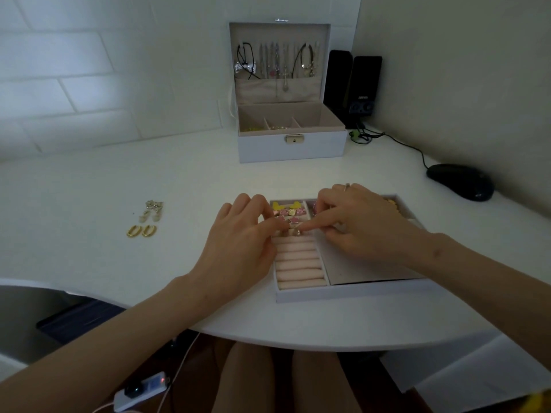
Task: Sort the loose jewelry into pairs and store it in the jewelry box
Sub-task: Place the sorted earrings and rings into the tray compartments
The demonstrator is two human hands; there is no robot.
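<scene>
A white jewelry tray (pixel 351 293) lies on the desk in front of me, with pink ring rolls (pixel 298 263) on its left side. Pink and yellow earrings (pixel 290 210) sit in the far rolls. My left hand (pixel 238 242) and my right hand (pixel 360 225) meet over the rolls, fingertips together on a small gold earring (pixel 295 232) that they press into a roll. The open jewelry box (pixel 290 126) stands behind, with necklaces hanging in its lid. To the left lie two gold hoops (pixel 141 231) and a pair of dangling earrings (pixel 152 210).
A black mouse (pixel 459 181) and its cable lie at the right. Two black speakers (pixel 353 87) stand beside the box against the wall. The desk's curved front edge (pixel 268 338) runs just below the tray.
</scene>
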